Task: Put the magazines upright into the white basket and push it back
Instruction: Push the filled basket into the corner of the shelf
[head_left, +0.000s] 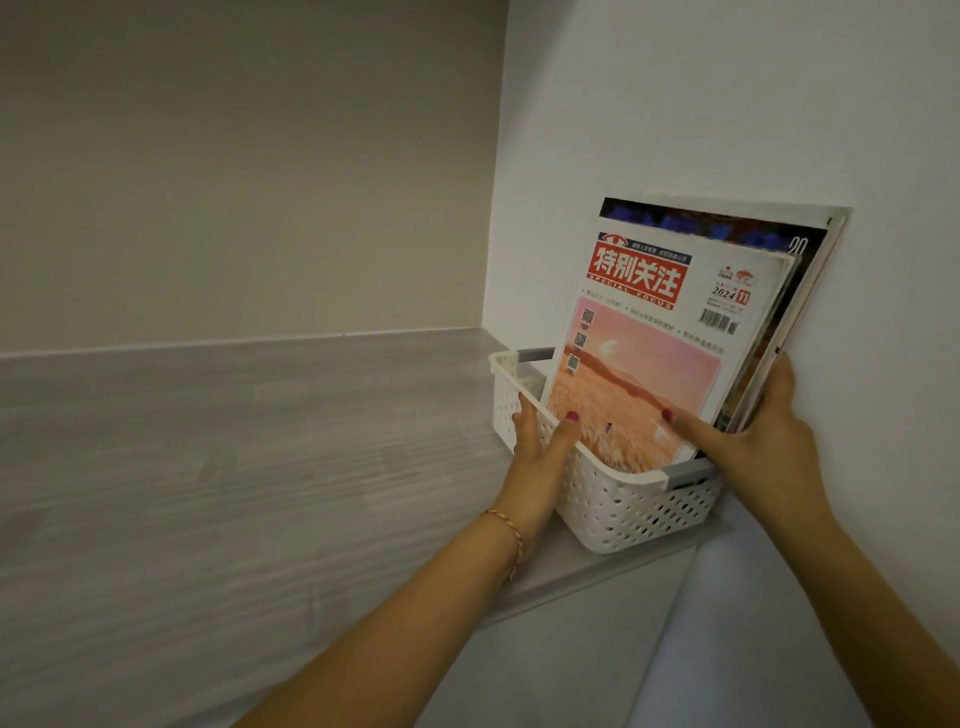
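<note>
Several magazines (670, 332) stand upright in the white basket (618, 504), tilted a bit to the right against the white wall (727, 104), the front one with a pink cover and a red title block. The basket sits on the grey wood-look shelf (234, 441), tucked in its right corner. The left hand (537, 441) wraps fingers over the basket's long left rim, and the right hand (753, 431) pinches the magazines' right edge, thumb across the front cover.
</note>
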